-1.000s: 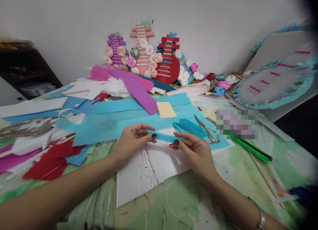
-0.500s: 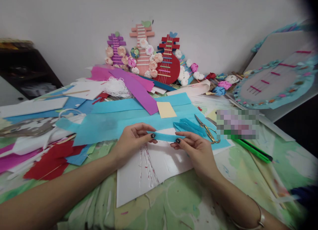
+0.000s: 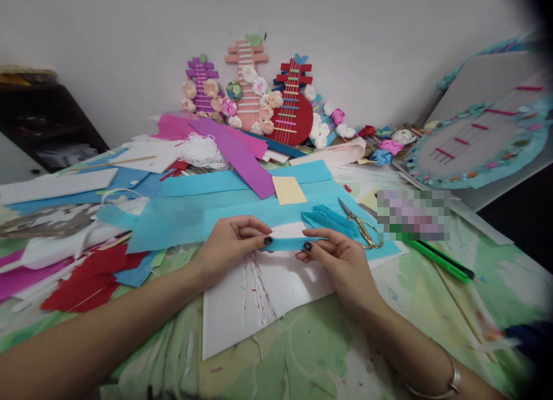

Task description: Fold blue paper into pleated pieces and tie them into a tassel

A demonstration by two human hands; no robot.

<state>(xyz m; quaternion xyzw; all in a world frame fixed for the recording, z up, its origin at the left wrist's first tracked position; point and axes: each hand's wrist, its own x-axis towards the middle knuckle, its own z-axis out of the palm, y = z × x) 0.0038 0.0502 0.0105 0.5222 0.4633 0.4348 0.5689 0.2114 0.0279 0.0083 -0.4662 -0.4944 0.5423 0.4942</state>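
Note:
A narrow blue paper strip stretches between my two hands, above a white board with several twisted pink-and-white strings on it. My left hand pinches the strip's left end between thumb and fingers. At the other end, my right hand pinches it the same way. Just behind my right fingers lies a crumpled piece of blue crepe paper, with gold-handled scissors beside it. Larger blue sheets spread out behind my hands.
A cream paper piece and a purple strip lie on the blue sheets. White yarn sits behind. At right is a green cutter. Decorated paper instruments lean on the wall. Red scraps lie at left.
The blue strip has turned and sits slightly lower between my fingers, with the white surface now showing just above it. Both hands keep their hold and have barely moved.

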